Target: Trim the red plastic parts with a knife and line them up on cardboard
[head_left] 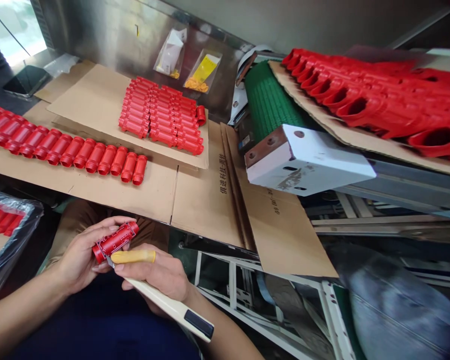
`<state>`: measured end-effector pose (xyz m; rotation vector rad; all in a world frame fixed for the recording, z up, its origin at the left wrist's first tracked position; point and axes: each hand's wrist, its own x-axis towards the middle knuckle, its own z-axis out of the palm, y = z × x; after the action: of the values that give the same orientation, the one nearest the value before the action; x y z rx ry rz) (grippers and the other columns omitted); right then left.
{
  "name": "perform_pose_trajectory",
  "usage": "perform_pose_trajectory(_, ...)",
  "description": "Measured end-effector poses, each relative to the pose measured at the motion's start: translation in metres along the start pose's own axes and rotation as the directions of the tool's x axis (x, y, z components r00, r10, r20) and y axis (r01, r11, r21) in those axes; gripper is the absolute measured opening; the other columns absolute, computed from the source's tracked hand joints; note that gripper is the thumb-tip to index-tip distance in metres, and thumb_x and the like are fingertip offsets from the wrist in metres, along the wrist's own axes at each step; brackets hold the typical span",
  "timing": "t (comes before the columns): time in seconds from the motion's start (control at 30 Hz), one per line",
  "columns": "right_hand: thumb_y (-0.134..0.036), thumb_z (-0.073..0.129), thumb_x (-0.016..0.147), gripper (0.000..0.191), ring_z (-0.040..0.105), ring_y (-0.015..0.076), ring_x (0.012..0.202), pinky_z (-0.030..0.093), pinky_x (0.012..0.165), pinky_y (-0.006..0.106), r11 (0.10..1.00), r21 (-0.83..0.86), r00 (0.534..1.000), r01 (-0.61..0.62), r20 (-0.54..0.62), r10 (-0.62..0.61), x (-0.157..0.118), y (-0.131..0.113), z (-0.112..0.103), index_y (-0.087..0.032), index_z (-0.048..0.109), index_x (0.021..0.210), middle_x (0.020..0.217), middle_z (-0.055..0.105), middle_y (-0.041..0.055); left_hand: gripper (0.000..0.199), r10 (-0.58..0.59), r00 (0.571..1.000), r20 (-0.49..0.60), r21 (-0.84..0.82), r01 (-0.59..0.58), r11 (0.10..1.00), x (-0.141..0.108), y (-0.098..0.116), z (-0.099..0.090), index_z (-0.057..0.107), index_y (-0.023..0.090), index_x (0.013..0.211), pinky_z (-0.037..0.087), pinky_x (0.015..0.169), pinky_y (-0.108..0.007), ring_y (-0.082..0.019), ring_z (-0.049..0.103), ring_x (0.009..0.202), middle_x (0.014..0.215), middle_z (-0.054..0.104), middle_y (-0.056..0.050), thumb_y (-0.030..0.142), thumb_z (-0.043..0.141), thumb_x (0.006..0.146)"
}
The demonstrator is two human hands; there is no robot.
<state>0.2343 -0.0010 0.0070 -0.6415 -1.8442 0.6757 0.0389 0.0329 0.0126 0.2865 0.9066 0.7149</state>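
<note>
My left hand [83, 252] is closed around a red plastic tubular part [115, 241], tilted over my lap, its face marked with raised outlines. In my right hand [159, 270] is a cream-handled knife [172, 306], its dark end pointing down toward my right forearm. The short blade [110, 261] meets or nearly meets the near end of the red part; exact contact is hard to see. One digit of the right hand wears a yellow finger cot [133, 256]. Ahead of both hands, a row of similar red parts [75, 151] lies on cardboard.
Stacked red parts [161, 114] rest on a cardboard sheet [93, 97]. Two small bags [203, 71] hang on the metal panel. To the right, a green conveyor belt [272, 97] carries more red parts [382, 95]. A lined box [24, 245] stands left, a phone [27, 81] behind.
</note>
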Motion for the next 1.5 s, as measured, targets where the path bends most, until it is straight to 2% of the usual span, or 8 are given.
perform_pose_trajectory(0.33,-0.021,0.063,0.110,0.023,0.082,0.0191,0.105,0.071,0.096,0.030,0.999,0.025,0.998,-0.036,0.061,0.035,0.004,-0.005,-0.006,-0.018,0.073,0.131,0.112,0.084,0.0092,0.036,-0.012,1.000,0.004,-0.003,0.012,1.000,0.001,-0.001,0.002,0.085,0.015,0.114,0.026,0.033,-0.013,-0.004,0.042,0.035,0.078,0.075,-0.008,0.034,0.088,0.082)
perform_pose_trajectory(0.63,-0.021,0.067,0.108,0.011,0.082,0.0183,0.109,0.069,0.099,0.029,0.998,0.017,0.997,-0.055,0.046,0.054,0.002,-0.003,-0.004,-0.016,0.074,0.116,0.115,0.084,0.0114,0.035,-0.017,1.000,-0.006,0.021,0.017,1.000,0.002,-0.005,-0.004,0.084,0.013,0.116,0.028,0.034,-0.014,-0.004,0.043,0.037,0.086,0.077,-0.010,0.030,0.082,0.086)
perform_pose_trajectory(0.83,-0.023,0.054,0.115,0.019,0.080,0.0157,0.111,0.069,0.097,0.026,0.993,-0.109,0.956,-0.045,0.284,0.075,0.016,-0.011,-0.016,-0.017,0.072,0.112,0.122,0.080,0.0090,0.036,-0.047,0.999,0.001,0.026,0.047,0.999,0.004,-0.005,-0.004,0.081,0.012,0.117,0.029,0.034,-0.015,-0.005,0.044,0.036,0.082,0.075,-0.009,0.032,0.080,0.087)
perform_pose_trajectory(1.0,-0.029,0.057,0.115,0.012,0.083,0.0139,0.104,0.070,0.090,0.024,0.978,0.176,0.979,-0.112,0.190,0.078,0.012,-0.025,-0.018,-0.023,0.068,0.116,0.104,0.084,0.0022,0.038,0.083,0.995,0.054,-0.006,-0.083,0.997,-0.002,0.001,0.001,0.077,0.014,0.120,0.041,0.040,-0.017,-0.008,0.053,0.043,0.085,0.078,-0.011,0.034,0.084,0.089)
perform_pose_trajectory(1.07,-0.024,0.066,0.110,0.009,0.084,0.0168,0.102,0.071,0.091,0.028,0.966,0.201,0.986,-0.164,0.003,0.166,0.006,-0.025,-0.014,-0.023,0.069,0.119,0.098,0.085,0.0034,0.040,0.238,0.971,0.018,0.021,-0.239,0.971,-0.005,0.001,0.000,0.073,0.021,0.121,0.055,0.049,-0.023,-0.014,0.067,0.055,0.094,0.081,-0.010,0.038,0.088,0.088)
perform_pose_trajectory(1.17,-0.018,0.074,0.104,0.017,0.083,0.0207,0.103,0.071,0.093,0.033,0.972,0.074,0.947,-0.224,-0.219,0.235,-0.001,-0.018,-0.005,-0.021,0.074,0.121,0.112,0.084,0.0098,0.042,0.504,0.861,-0.064,0.119,-0.495,0.861,-0.008,-0.001,-0.003,0.069,0.028,0.113,0.066,0.070,-0.030,-0.020,0.078,0.078,0.104,0.082,-0.005,0.036,0.096,0.082)
perform_pose_trajectory(1.33,-0.009,0.073,0.101,0.031,0.080,0.0239,0.115,0.070,0.096,0.033,0.982,-0.129,0.974,-0.140,-0.193,0.114,-0.003,-0.010,0.002,-0.015,0.073,0.131,0.121,0.082,0.0165,0.039,0.696,0.710,-0.108,0.322,-0.638,0.700,-0.011,-0.008,-0.007,0.068,0.029,0.103,0.064,0.081,-0.024,-0.016,0.075,0.086,0.101,0.081,0.001,0.032,0.098,0.079)
perform_pose_trajectory(1.5,-0.008,0.070,0.102,0.034,0.080,0.0245,0.115,0.071,0.095,0.034,0.978,-0.161,0.978,-0.130,-0.182,0.100,-0.004,-0.010,0.003,-0.016,0.071,0.135,0.122,0.082,0.0161,0.041,0.728,0.678,-0.098,0.379,-0.651,0.658,-0.016,-0.011,-0.003,0.067,0.032,0.105,0.064,0.086,-0.029,-0.021,0.077,0.094,0.109,0.082,0.002,0.029,0.098,0.079)
